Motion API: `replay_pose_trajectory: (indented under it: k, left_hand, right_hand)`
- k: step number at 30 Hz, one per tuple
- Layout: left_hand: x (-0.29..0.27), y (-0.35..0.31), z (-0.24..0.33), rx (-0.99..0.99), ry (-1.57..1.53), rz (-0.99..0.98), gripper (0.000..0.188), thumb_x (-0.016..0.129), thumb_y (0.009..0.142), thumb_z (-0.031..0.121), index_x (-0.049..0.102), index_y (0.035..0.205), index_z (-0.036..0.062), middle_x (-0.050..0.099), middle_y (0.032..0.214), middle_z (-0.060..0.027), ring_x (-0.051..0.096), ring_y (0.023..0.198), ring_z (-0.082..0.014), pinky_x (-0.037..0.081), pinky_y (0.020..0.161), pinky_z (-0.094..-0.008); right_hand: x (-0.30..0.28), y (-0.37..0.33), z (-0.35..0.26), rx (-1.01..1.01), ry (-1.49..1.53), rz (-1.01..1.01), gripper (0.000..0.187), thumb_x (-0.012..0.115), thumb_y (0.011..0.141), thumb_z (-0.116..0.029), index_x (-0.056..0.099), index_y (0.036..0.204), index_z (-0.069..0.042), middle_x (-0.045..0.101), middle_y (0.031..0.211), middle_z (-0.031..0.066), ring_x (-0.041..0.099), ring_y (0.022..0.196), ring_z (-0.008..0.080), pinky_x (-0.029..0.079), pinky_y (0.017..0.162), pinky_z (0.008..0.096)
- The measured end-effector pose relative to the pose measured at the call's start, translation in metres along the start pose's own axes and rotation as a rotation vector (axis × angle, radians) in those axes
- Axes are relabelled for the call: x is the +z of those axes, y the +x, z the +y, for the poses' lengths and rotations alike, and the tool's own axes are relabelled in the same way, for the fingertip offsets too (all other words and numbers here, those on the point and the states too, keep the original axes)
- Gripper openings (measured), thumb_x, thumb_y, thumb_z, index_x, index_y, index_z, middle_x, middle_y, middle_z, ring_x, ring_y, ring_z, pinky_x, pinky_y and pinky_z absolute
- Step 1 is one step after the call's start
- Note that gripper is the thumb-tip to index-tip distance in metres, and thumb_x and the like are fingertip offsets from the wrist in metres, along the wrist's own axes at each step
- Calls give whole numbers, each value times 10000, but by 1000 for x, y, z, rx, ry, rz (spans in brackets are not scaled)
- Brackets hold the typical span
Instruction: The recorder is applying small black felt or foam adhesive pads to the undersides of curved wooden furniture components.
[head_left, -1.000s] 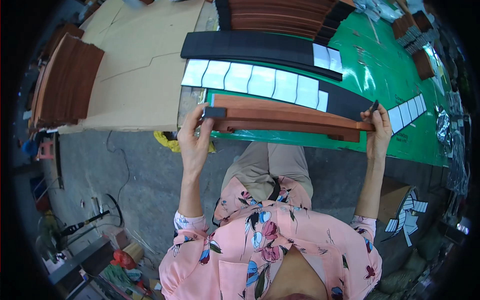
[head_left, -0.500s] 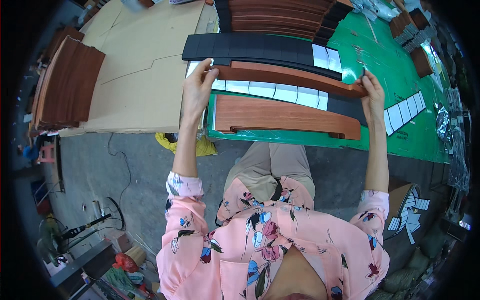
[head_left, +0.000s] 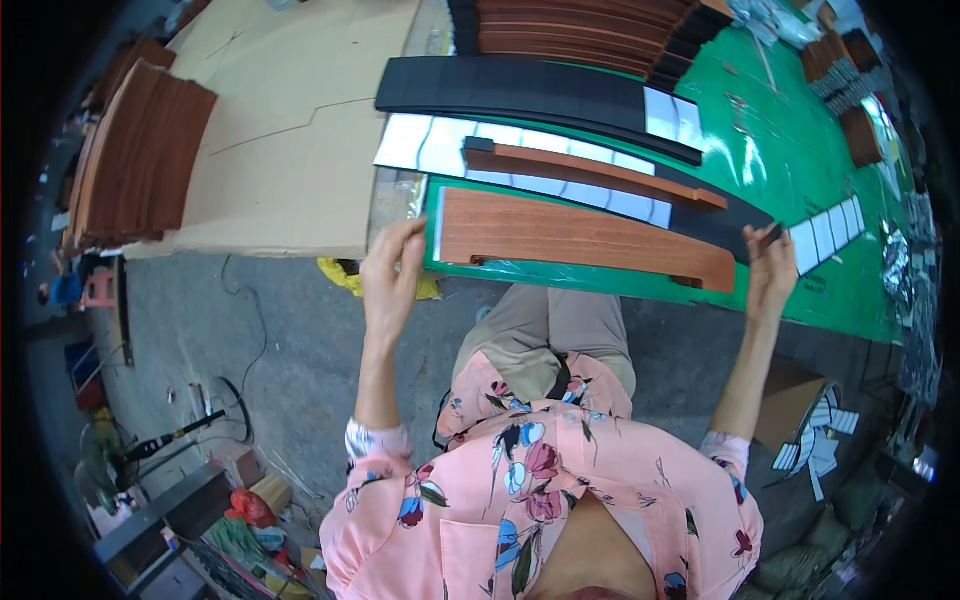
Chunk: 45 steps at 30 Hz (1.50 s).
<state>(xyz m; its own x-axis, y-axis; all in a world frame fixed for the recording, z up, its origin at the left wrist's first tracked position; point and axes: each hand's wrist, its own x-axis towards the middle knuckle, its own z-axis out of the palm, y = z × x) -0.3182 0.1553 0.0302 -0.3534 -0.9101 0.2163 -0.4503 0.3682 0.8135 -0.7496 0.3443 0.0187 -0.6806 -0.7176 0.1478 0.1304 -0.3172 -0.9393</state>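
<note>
My left hand (head_left: pixel 392 268) is just off the left end of a brown wood-grain board (head_left: pixel 585 238) at the near table edge. Its fingers are bent, with a gap between thumb and forefinger. Past the board's right end, my right hand (head_left: pixel 772 268) pinches a small dark piece (head_left: pixel 771 236), too small to name. A narrow, curved brown strip (head_left: pixel 600 171) with a dark left end rests on a long panel of white backing pieces (head_left: pixel 425 147), whose right part is black. Beyond it lies a black curved panel (head_left: pixel 510 88) with white pieces at its right end.
A stack of brown boards (head_left: pixel 590 30) stands at the back of the green tabletop (head_left: pixel 745 130). Another brown stack (head_left: pixel 140 155) is on the cardboard-covered table (head_left: pixel 290 180) at left. A white segmented strip (head_left: pixel 825 235) lies at right. White scraps (head_left: pixel 815 440) fill a carton below.
Both hands have let go of the narrow curved brown strip, which now lies on the white-backed panel. They have moved nearer, toward the ends of the near board.
</note>
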Motion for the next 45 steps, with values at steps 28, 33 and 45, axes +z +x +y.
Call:
replay_pose_trajectory:
  k: [28,33,45]
  left_hand:
    - [3,-12,21,48,-321,7,292,688,766,116,605,1035,39,610,925,-75,561,845,-175,438,771,-283]
    - [2,-12,19,44,-416,-82,287,680,771,62,593,1040,5,594,1022,-72,539,962,-163,405,847,-272]
    - [2,-6,11,185,-445,-72,263,694,734,66,595,972,16,595,931,-98,579,825,-217,474,700,-312]
  right_hand:
    - [178,-52,-55,-282,-718,-300,226,601,804,-22,595,1030,-22,589,934,65,569,855,130,463,725,247]
    - [254,-79,-19,-349,-670,-598,260,705,674,-38,631,923,-31,598,865,88,585,772,223,473,670,329]
    - [288,-87,2,-462,-823,-621,252,712,640,-32,665,887,-51,590,832,63,576,769,218,469,642,313]
